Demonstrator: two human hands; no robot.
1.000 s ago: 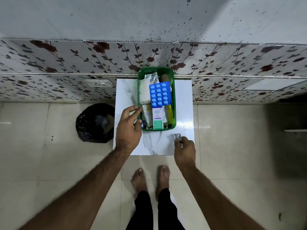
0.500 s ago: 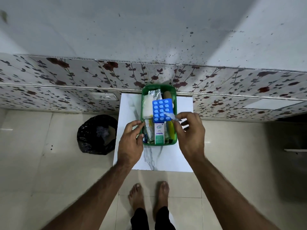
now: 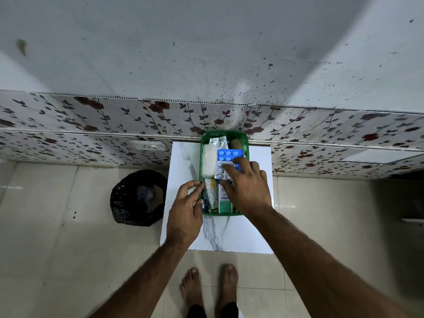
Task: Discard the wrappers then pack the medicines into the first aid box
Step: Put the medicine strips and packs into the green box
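A green first aid box [image 3: 238, 135] stands at the far end of a small white marble table [image 3: 250, 230]. Inside lie a blue blister pack [image 3: 229, 154], a silver tablet strip [image 3: 221, 172], a white gauze pad [image 3: 208, 162], a green-and-white carton [image 3: 224, 203] and other packets. My right hand [image 3: 246, 187] reaches over the box, fingers spread and resting on the silver strip and the blue pack. My left hand [image 3: 187, 210] is at the box's left near wall, fingertips touching its rim.
A black bin bag [image 3: 137, 198] with crumpled wrappers sits on the tiled floor left of the table. A flowered wall panel runs behind the table. My bare feet [image 3: 210, 288] stand just before the table's near edge.
My right hand picked the silver strip from the table's near right, carried it over the box and now lays it on the blue pack. My left hand stayed at the box's left wall.
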